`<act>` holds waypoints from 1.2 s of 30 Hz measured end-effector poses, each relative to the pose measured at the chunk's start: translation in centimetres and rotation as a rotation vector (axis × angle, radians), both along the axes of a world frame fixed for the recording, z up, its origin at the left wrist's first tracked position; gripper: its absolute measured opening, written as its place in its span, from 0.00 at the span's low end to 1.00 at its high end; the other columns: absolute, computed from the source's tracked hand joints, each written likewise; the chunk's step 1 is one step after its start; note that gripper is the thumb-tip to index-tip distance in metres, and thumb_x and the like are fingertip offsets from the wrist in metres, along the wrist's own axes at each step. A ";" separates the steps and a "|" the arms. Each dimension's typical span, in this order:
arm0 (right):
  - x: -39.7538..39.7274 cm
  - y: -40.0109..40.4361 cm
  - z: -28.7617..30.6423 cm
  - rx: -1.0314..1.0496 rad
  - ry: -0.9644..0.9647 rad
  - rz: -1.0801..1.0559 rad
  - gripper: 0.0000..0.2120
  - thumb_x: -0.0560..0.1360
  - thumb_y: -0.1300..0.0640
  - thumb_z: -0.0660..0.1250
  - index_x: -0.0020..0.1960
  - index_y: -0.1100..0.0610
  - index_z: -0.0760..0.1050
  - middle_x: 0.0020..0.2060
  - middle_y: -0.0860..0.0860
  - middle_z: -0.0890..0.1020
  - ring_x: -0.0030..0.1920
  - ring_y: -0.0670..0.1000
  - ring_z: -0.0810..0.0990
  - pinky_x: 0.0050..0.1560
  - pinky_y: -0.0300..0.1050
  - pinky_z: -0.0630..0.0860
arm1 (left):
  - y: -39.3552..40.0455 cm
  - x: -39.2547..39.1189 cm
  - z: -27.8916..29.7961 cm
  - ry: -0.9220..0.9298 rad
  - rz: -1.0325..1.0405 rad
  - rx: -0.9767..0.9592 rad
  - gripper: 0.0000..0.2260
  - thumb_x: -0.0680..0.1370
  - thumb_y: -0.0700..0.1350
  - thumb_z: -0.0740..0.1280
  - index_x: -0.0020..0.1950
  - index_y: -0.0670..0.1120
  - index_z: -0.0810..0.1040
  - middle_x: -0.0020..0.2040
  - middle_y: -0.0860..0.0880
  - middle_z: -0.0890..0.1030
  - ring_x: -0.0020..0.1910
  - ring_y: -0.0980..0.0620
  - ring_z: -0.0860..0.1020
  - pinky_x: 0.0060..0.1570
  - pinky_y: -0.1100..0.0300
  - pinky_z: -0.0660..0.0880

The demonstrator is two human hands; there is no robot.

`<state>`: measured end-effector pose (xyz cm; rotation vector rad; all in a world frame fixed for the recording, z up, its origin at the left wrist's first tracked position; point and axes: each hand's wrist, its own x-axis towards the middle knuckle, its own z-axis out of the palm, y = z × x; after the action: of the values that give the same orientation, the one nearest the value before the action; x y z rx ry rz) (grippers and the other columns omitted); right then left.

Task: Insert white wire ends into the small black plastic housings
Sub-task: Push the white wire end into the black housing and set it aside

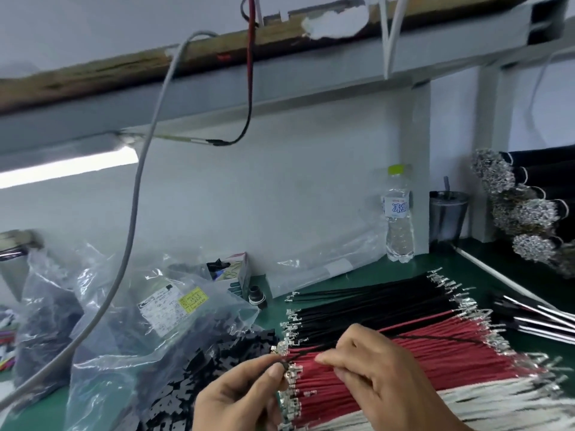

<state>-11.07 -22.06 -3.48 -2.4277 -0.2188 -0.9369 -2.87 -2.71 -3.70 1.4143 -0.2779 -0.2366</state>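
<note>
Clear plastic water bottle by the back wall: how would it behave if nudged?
The tall, narrow clear plastic water bottle stands upright, so it would probably tip rather than slide. It looks nearly empty, so likely light. Once down, its round body would likely roll.

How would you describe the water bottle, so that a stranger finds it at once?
Start at the green table and follow its far edge along the pale back wall toward the right. There stands the water bottle, upright, just left of a dark cup. It alone is clear plastic, with a light green cap and a white label.
</note>
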 end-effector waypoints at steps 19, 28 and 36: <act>0.3 0.0 0.1 0.092 -0.103 -0.034 0.04 0.73 0.43 0.70 0.44 0.41 0.81 0.39 0.37 0.76 0.37 0.36 0.75 0.38 0.24 0.69 | 0.2 0.5 0.1 0.210 -0.152 -0.115 0.13 0.64 0.35 0.75 0.46 0.31 0.85 0.36 0.27 0.81 0.23 0.44 0.78 0.25 0.59 0.78; 0.3 0.0 0.1 0.079 -0.126 0.039 0.08 0.75 0.44 0.70 0.42 0.46 0.84 0.38 0.40 0.78 0.37 0.42 0.78 0.35 0.34 0.78 | 0.3 0.4 0.0 0.249 -0.188 -0.102 0.18 0.61 0.39 0.77 0.48 0.31 0.86 0.35 0.31 0.80 0.25 0.45 0.78 0.26 0.59 0.76; 0.2 -0.3 0.4 -0.195 -0.172 0.017 0.05 0.70 0.58 0.80 0.41 0.52 0.84 0.37 0.43 0.76 0.36 0.44 0.72 0.30 0.37 0.72 | 0.4 0.3 0.5 0.288 -0.211 -0.083 0.18 0.62 0.39 0.76 0.48 0.31 0.85 0.28 0.38 0.76 0.20 0.47 0.74 0.21 0.60 0.73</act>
<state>-10.90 -22.32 -3.04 -2.5154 -0.4100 -1.1667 -2.61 -2.28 -3.18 1.2504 -0.1964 -0.5900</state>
